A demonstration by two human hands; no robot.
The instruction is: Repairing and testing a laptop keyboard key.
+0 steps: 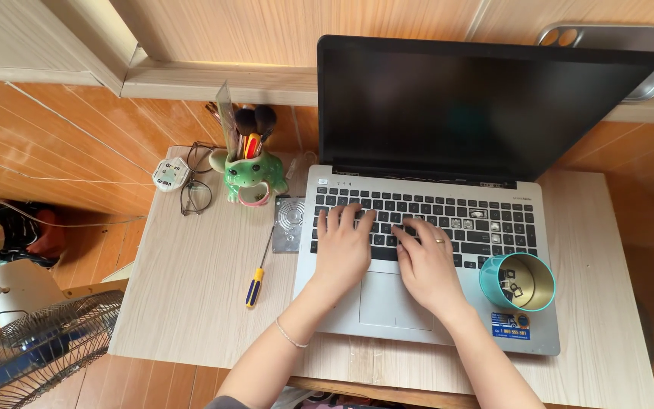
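Observation:
An open silver laptop (pixel 425 318) with a dark screen sits on a small light-wood table (pixel 191 295). My left hand (pixel 342 246) lies flat on the left half of its black keyboard (pixel 493 216), fingers spread. My right hand (pixel 425 261) rests on the middle keys, a ring on one finger. Several keys on the right side of the keyboard have their caps off. A teal round tin (pixel 518 282) stands on the right palm rest with a few loose keycaps inside. Neither hand holds anything.
Left of the laptop lie a bare hard drive (pixel 289 224), a blue-and-yellow screwdriver (pixel 257 277), a green frog-shaped pen holder (pixel 250 176), glasses (pixel 194 195) and a small white box (pixel 169 174). A fan (pixel 32 348) stands on the floor at lower left.

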